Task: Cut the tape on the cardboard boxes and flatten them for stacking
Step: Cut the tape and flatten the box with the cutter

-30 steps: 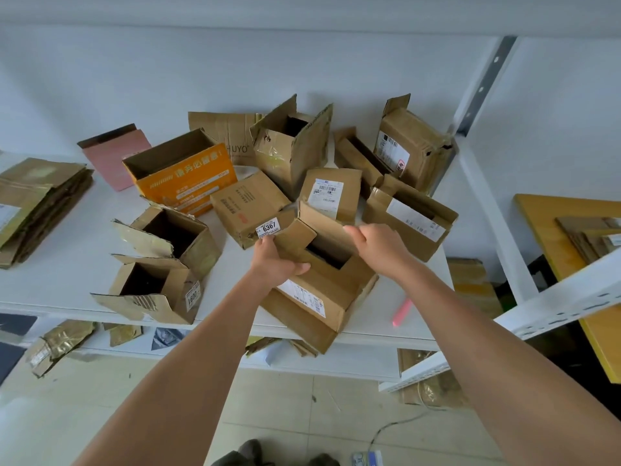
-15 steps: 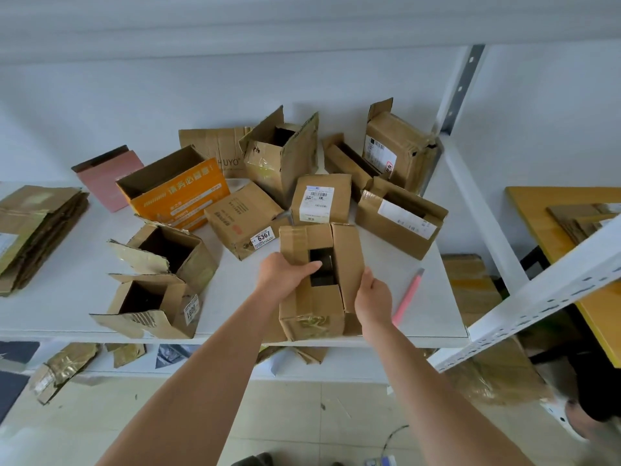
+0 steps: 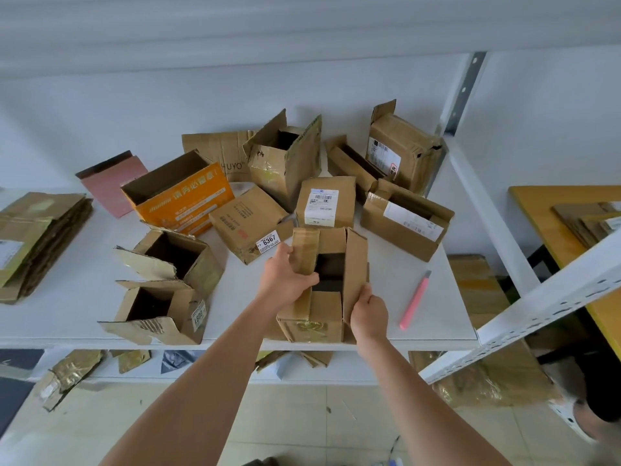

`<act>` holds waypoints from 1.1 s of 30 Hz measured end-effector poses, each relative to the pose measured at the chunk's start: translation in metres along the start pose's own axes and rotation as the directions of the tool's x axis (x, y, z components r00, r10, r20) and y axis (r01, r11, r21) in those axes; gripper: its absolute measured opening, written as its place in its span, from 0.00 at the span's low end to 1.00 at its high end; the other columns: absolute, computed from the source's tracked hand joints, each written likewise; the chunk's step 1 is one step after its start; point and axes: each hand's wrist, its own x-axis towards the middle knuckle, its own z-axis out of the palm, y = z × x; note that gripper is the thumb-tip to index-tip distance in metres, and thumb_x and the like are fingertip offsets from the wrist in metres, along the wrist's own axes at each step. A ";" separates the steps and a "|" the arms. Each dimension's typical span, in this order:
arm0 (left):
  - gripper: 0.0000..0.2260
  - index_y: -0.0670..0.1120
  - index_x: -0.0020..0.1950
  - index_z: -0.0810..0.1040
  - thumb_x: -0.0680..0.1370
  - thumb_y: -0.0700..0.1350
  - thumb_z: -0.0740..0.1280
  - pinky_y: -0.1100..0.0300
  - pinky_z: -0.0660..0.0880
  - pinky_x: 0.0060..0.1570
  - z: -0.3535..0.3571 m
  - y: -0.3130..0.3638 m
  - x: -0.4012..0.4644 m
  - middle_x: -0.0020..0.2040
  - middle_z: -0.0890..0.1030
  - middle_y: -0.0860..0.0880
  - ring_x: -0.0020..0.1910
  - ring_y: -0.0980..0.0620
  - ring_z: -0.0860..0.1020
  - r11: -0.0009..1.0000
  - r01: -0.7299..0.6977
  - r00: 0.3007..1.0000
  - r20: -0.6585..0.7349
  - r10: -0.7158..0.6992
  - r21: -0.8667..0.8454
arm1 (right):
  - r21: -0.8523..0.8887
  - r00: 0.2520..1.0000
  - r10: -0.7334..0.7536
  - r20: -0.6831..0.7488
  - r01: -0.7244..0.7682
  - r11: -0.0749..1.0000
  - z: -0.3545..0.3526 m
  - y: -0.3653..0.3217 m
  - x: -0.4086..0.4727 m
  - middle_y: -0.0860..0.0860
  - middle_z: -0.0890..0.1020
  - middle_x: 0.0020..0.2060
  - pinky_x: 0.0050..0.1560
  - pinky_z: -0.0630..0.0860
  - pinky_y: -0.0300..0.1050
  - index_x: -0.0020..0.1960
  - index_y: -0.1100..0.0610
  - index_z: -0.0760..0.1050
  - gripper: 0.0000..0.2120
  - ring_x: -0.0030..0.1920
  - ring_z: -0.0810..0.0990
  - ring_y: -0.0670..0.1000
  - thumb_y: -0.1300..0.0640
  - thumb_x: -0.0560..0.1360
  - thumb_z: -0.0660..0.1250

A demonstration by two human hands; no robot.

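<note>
A small brown cardboard box (image 3: 322, 314) stands at the front edge of the white shelf (image 3: 77, 304), its top flaps open and its dark inside showing. My left hand (image 3: 285, 280) grips the box's left flap, thumb over the flap's edge. My right hand (image 3: 368, 312) holds the lower end of the right flap. A pink utility knife (image 3: 415, 301) lies on the shelf to the right of the box, untouched.
Several open cardboard boxes crowd the shelf behind and to the left, among them an orange box (image 3: 183, 200). A stack of flattened cardboard (image 3: 37, 237) lies at far left. A slanted white shelf rail (image 3: 551, 290) and a yellow table (image 3: 557, 227) are at right.
The box came toward the front edge and turned square to me. My right hand dropped from the far flap to the near end of the right flap; the knife became visible.
</note>
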 end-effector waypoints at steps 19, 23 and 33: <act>0.33 0.54 0.73 0.69 0.70 0.53 0.77 0.61 0.65 0.55 -0.027 -0.014 0.012 0.63 0.72 0.51 0.59 0.51 0.71 0.884 -0.331 0.943 0.154 0.296 0.331 | -0.625 0.797 -0.539 0.272 0.573 0.531 0.011 -0.051 0.050 0.45 0.79 0.64 0.55 0.76 0.42 0.74 0.47 0.67 0.21 0.61 0.79 0.47 0.44 0.83 0.53; 0.27 0.51 0.70 0.74 0.73 0.54 0.74 0.64 0.70 0.47 -0.037 -0.024 0.004 0.54 0.73 0.53 0.50 0.55 0.72 0.870 -0.329 0.944 0.100 0.315 0.367 | -0.485 0.784 -0.591 0.192 0.599 0.637 0.014 -0.042 0.053 0.44 0.81 0.62 0.51 0.67 0.33 0.69 0.47 0.74 0.19 0.60 0.80 0.48 0.45 0.80 0.60; 0.12 0.45 0.60 0.77 0.83 0.49 0.58 0.52 0.78 0.45 -0.055 -0.017 0.003 0.44 0.81 0.45 0.41 0.49 0.79 0.791 -0.429 0.901 0.269 0.340 0.436 | -0.379 0.848 -0.451 0.279 0.529 0.759 0.012 -0.042 0.055 0.45 0.77 0.66 0.64 0.71 0.48 0.73 0.47 0.68 0.35 0.65 0.75 0.51 0.34 0.71 0.68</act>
